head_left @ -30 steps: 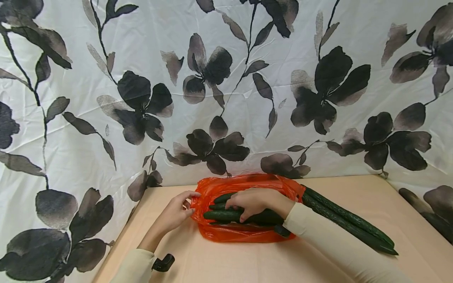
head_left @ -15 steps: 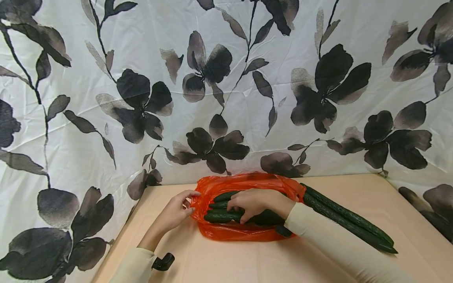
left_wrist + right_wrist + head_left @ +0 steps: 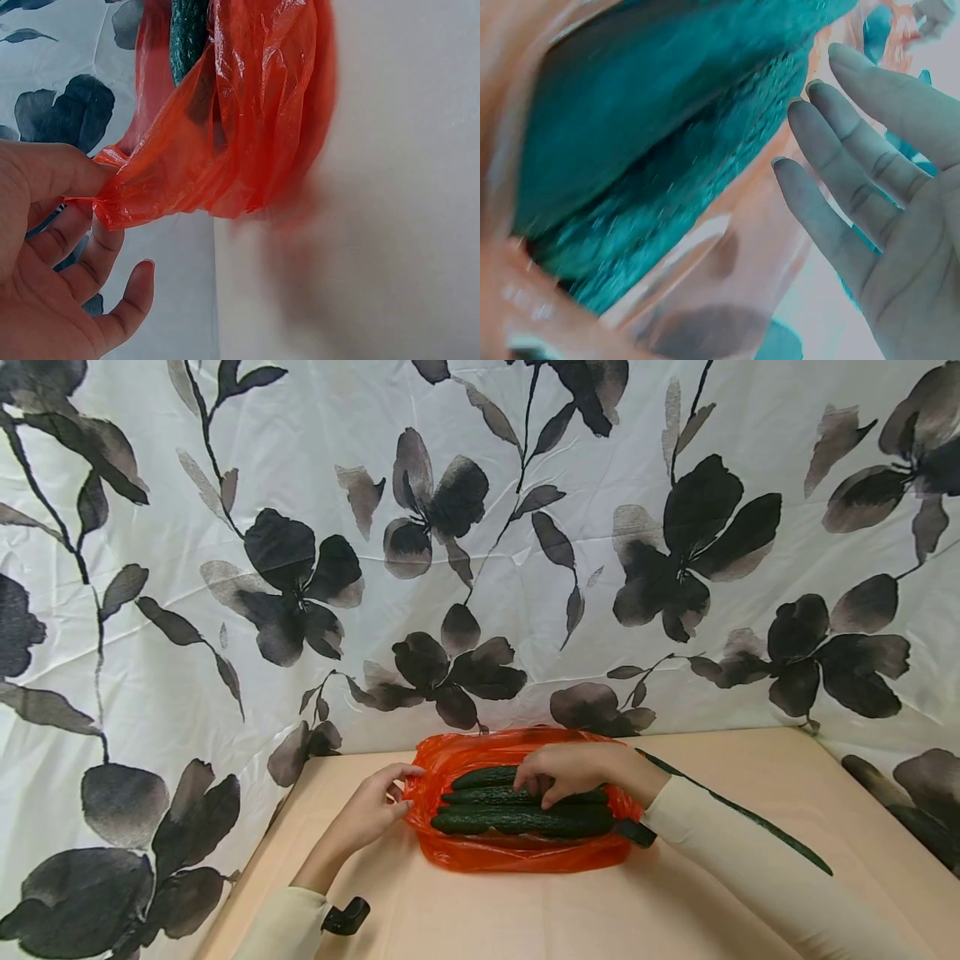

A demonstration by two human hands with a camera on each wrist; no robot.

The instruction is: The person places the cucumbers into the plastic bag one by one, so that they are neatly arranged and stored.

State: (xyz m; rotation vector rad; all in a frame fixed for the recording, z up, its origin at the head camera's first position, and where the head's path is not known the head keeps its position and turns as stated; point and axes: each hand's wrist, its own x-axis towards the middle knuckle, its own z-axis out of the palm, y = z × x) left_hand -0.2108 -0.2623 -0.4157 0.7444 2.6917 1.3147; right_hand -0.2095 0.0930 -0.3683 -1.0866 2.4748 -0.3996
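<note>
A red plastic bag (image 3: 525, 862) lies with its mouth spread wide, and several dark green cucumbers (image 3: 487, 818) sit side by side in it. At the bag's left end, my left hand (image 3: 366, 810) pinches the plastic; the left wrist view shows thumb and finger gripping a twisted corner (image 3: 112, 210), the other fingers loose. Above the cucumbers hovers my right hand (image 3: 566, 770), fingers loosely bent. In the right wrist view that hand (image 3: 885, 195) holds nothing, its fingertips beside two bumpy cucumbers (image 3: 675, 150).
Right of the bag, a long cucumber (image 3: 757, 818) lies on the tan tabletop (image 3: 465, 918), mostly hidden behind my right sleeve (image 3: 750, 868). A white cloth with dark flowers (image 3: 450, 593) hangs at the table's back edge.
My right hand has drawn back to the right and slightly up, uncovering more cucumbers in the bag. Its sleeve now hides most of the cucumbers lying outside. The left hand stays put.
</note>
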